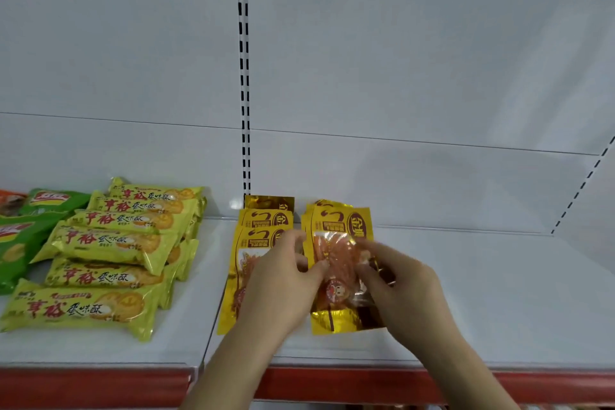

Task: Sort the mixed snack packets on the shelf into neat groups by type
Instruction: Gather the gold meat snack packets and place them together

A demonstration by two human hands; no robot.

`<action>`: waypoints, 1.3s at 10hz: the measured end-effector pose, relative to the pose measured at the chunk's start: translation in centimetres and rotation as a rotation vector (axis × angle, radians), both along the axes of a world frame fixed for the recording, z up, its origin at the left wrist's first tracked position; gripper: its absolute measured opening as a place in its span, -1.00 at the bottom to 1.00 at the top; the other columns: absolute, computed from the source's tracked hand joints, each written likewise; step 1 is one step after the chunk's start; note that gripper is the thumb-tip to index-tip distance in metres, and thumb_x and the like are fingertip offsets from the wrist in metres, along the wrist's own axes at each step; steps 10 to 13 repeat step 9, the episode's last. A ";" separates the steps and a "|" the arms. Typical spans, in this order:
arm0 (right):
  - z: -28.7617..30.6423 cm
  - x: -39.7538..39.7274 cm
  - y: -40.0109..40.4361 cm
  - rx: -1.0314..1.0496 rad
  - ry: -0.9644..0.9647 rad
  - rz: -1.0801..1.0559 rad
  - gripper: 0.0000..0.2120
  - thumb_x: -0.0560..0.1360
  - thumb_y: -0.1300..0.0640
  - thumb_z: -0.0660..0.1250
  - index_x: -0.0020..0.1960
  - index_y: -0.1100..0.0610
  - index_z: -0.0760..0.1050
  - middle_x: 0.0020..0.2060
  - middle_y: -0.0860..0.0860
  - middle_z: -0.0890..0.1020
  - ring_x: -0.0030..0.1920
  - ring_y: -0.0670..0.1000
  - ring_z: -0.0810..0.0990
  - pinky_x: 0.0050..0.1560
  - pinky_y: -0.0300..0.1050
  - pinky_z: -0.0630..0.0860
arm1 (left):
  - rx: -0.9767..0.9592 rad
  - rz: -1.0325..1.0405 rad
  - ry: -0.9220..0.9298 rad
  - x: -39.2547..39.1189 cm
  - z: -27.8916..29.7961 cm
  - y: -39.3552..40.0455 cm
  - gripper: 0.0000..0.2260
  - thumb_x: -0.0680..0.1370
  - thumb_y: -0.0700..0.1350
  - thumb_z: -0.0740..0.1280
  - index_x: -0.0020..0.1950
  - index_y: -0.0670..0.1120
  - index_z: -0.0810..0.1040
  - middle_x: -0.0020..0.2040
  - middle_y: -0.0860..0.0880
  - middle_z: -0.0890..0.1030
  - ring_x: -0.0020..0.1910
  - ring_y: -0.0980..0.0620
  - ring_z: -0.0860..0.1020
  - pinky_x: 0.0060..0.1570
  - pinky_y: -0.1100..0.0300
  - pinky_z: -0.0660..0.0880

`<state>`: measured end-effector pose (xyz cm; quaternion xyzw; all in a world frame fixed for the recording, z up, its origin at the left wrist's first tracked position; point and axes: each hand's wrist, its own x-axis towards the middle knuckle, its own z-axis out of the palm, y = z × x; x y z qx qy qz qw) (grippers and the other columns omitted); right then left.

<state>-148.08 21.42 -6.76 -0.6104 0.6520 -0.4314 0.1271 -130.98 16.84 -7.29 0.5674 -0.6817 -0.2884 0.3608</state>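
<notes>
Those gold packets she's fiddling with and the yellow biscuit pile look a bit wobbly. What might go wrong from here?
1. Both hands, left hand and right hand, work the right gold packet stack; the slick foil packets might slide out of line.
2. The left wrist lies over the left gold packet stack and could nudge it askew.
3. The yellow biscuit packets overlap loosely and might topple.

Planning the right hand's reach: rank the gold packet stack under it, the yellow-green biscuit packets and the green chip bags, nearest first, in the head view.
From the right hand:
1. Gold packet stack, touching its fingers.
2. Yellow-green biscuit packets, left.
3. Green chip bags, far left edge.
</notes>
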 end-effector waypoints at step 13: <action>-0.5 -1.9 0.7 0.330 0.652 0.067 -0.31 0.62 -0.32 -0.04 0.63 -0.09 -0.19 0.62 -0.08 -0.11 0.61 -0.01 -0.18 0.59 -0.04 -0.06 | -0.381 -0.082 -0.602 0.6 -2.0 1.3 -0.54 0.69 0.14 0.11 0.56 0.02 0.38 0.53 0.03 0.41 0.56 -0.02 0.29 0.55 0.00 0.23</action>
